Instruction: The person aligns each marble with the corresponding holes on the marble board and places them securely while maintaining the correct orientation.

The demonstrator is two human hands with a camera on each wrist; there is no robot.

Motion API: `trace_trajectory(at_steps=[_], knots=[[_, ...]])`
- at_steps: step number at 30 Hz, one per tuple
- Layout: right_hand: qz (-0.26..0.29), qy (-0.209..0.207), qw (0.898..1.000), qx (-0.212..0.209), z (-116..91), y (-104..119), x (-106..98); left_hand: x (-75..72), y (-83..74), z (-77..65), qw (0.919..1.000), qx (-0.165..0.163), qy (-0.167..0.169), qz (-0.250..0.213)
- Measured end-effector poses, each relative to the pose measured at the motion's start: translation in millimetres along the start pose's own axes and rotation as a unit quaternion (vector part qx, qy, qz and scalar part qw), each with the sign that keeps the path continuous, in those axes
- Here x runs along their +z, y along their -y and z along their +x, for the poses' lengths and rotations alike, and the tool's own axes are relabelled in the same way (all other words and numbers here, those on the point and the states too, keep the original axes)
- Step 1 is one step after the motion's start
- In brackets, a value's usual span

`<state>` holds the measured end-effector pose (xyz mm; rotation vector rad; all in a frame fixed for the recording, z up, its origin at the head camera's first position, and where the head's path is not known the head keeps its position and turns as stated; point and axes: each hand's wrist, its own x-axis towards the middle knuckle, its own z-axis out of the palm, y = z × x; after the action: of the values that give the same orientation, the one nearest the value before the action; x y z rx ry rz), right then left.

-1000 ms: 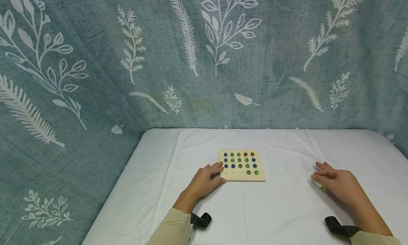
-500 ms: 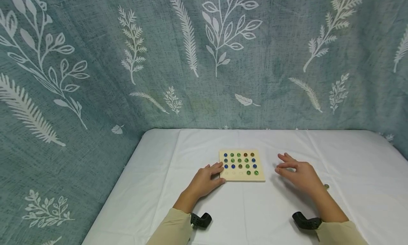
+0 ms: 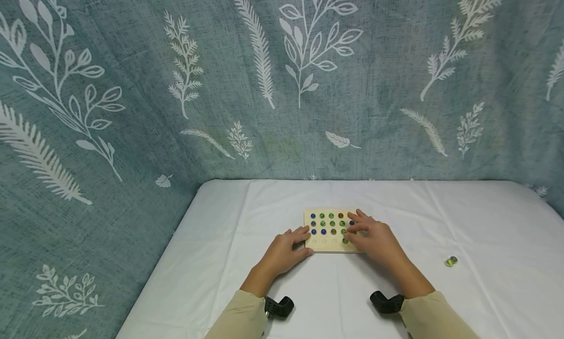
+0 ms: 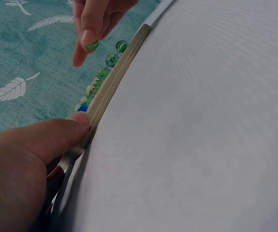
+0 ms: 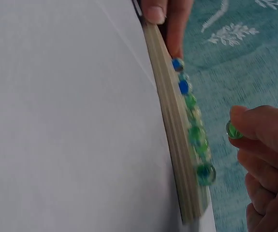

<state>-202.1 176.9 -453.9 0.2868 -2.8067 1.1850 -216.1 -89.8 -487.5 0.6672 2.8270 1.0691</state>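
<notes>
A pale wooden board with rows of round hollows lies on the white cloth, bearing several blue, green and brown marbles. At its front left corner my left hand holds the board, thumb on the front edge and fingers at the left side. Above the board's right part, my right hand pinches a green marble between thumb and fingertip. In the left wrist view that green marble is clear of the board. Three hollows show bare at the left of the front row; the right hand hides the board's right side.
Two loose marbles, one yellow-green and one darker, lie together on the cloth to the right. A white cloth covers the table. Behind it hangs a blue-green curtain with white leaf prints.
My right hand has moved left from beside the loose marbles to over the board, carrying a marble. Both loose marbles are now uncovered. My left hand has stayed at the board.
</notes>
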Motion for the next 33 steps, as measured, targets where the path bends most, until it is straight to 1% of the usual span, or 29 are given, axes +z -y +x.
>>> trace_trajectory(at_steps=[6, 11, 15, 23, 33], knots=[[-0.056, 0.011, 0.998, -0.034, 7, 8, 16, -0.1, -1.1, 0.0, 1.0000, 0.004, 0.002, 0.001], [-0.096, 0.030, 0.993, -0.055, 9, 11, 22, 0.6, -0.7, 0.9, 0.9999, 0.006, 0.003, 0.009], [-0.121, 0.047, 0.990, -0.061, 11, 13, 24, 1.0, 0.4, 1.4, 0.9999, 0.010, 0.002, 0.014], [-0.130, 0.065, 0.988, -0.049, 14, 18, 28, 1.0, 2.0, 1.9, 0.9999, 0.006, 0.006, 0.013], [-0.134, 0.069, 0.988, -0.044, 14, 18, 28, 0.3, 1.3, 1.3, 0.9999, 0.004, 0.008, 0.014]])
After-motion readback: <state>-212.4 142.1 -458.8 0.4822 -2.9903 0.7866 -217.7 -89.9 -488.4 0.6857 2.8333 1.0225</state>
